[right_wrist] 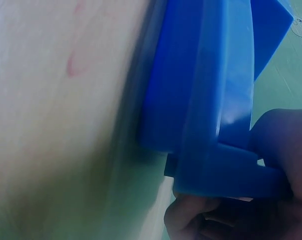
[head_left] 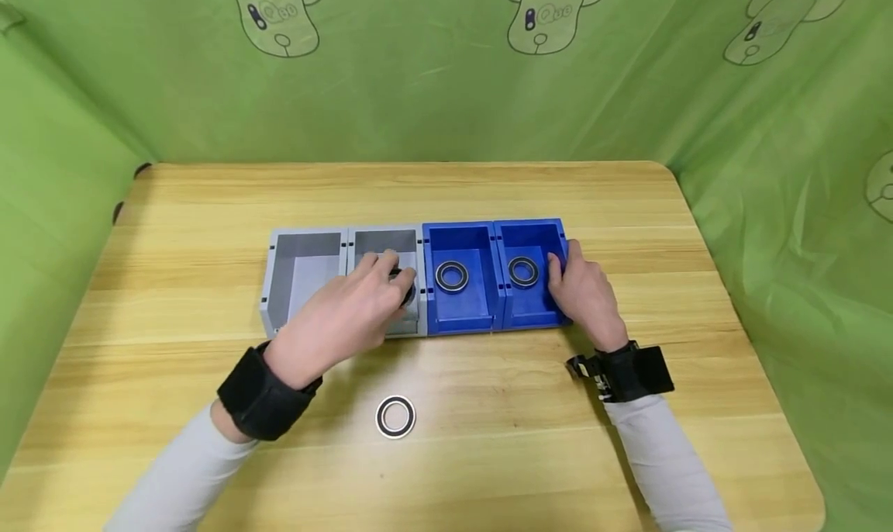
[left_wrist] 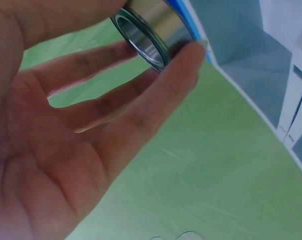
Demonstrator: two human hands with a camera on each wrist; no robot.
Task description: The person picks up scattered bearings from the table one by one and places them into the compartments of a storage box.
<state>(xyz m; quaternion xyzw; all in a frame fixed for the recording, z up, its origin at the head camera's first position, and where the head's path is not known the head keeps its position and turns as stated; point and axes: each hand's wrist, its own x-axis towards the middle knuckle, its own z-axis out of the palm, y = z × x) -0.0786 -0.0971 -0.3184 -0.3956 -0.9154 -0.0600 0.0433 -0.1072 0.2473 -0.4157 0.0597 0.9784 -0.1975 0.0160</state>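
My left hand [head_left: 345,307] pinches a ring-shaped ball bearing [left_wrist: 166,25] over the second grey bin [head_left: 385,237]. In the left wrist view the bearing's shiny outer edge sits between thumb and fingers. My right hand [head_left: 589,299] grips the right wall of the end blue bin [head_left: 537,315], thumb inside and fingers outside. One bearing [head_left: 523,260] lies in that bin, and another bearing [head_left: 441,277] lies in the neighbouring blue bin [head_left: 463,324]. A further bearing [head_left: 395,401] lies flat on the table in front of the row.
The leftmost grey bin [head_left: 303,272] joins the others in one row, side by side. They stand on a wood-grain table [head_left: 516,447]. Green curtains [head_left: 432,105] with printed animal heads rise behind and at both sides.
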